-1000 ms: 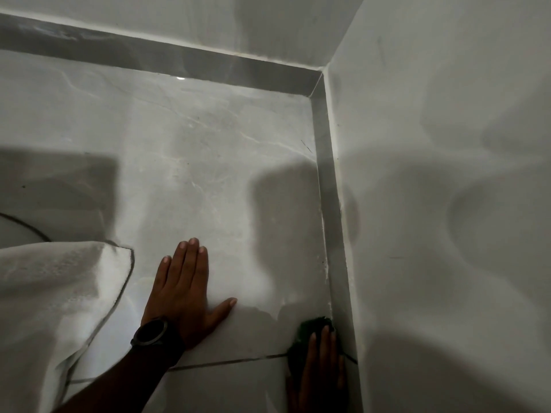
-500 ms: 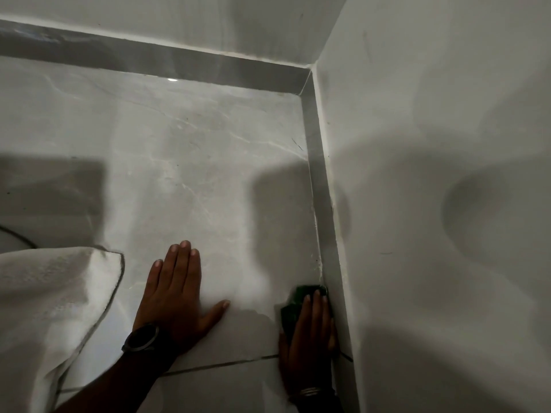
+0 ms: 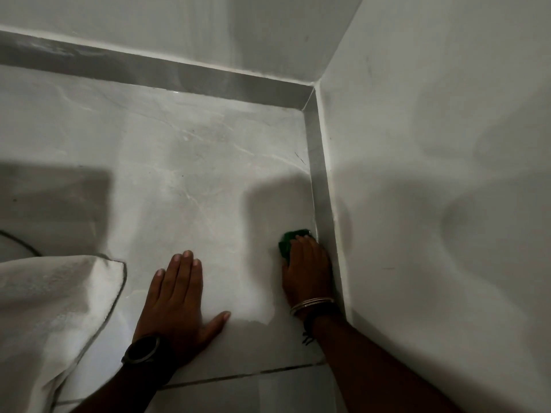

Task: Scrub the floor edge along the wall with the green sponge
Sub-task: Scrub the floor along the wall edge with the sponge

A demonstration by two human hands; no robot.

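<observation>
My right hand (image 3: 308, 268) presses down on the green sponge (image 3: 288, 241), which pokes out from under my fingers. The sponge lies on the grey marble floor right against the grey skirting strip (image 3: 321, 189) of the right wall. My left hand (image 3: 179, 296) rests flat on the floor tile with its fingers spread, a dark watch on its wrist. Bangles circle my right wrist. Most of the sponge is hidden under my fingers.
A white towel (image 3: 44, 308) lies bunched on the floor at the lower left. The white right wall (image 3: 432, 204) and the back wall (image 3: 208, 34) meet in a corner at the upper right. A dark grout line (image 3: 253, 374) crosses the floor near my wrists.
My right hand has slid the sponge forward along the right skirting toward the corner. My left hand stays flat on the tile.
</observation>
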